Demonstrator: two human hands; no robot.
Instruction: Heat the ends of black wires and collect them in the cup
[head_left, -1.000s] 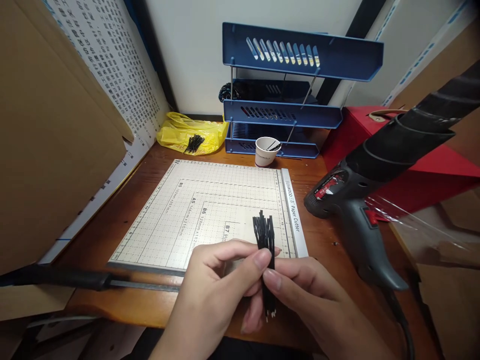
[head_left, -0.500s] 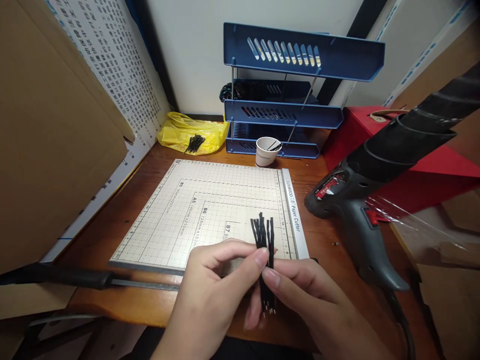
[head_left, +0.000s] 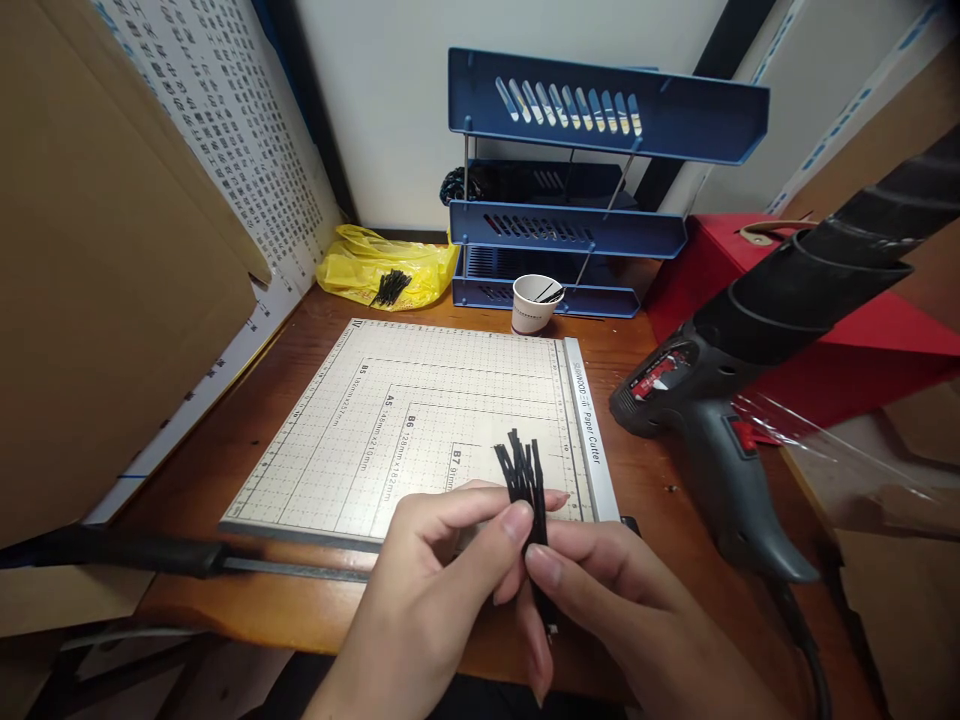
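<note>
A small bundle of black strips [head_left: 523,472] stands nearly upright between my hands, its upper ends fanned a little apart. My left hand [head_left: 442,570] pinches it from the left, thumb across the front. From the right, my right hand [head_left: 607,590] grips the same bundle with its thumb just lower. Pale tips show at the bottom end; the middle is partly hidden by my fingers. Behind the hands lies a paper cutter [head_left: 315,430] with a printed grid, its black-handled blade arm [head_left: 172,555] lowered along the near side.
A yellow plastic bag [head_left: 345,265] carries more black strips [head_left: 391,288]. A paper cup [head_left: 532,312] holding thin pieces stands before a blue tiered tray rack [head_left: 570,230]. On the right are a heat gun [head_left: 720,430] with its cord and a red box [head_left: 862,350]. Cardboard [head_left: 112,250] walls the left.
The bundle's upper ends have shifted slightly left and bunched differently. My left fingers behind it have moved, and one now extends lower beside the bottom end. The right hand has barely moved.
</note>
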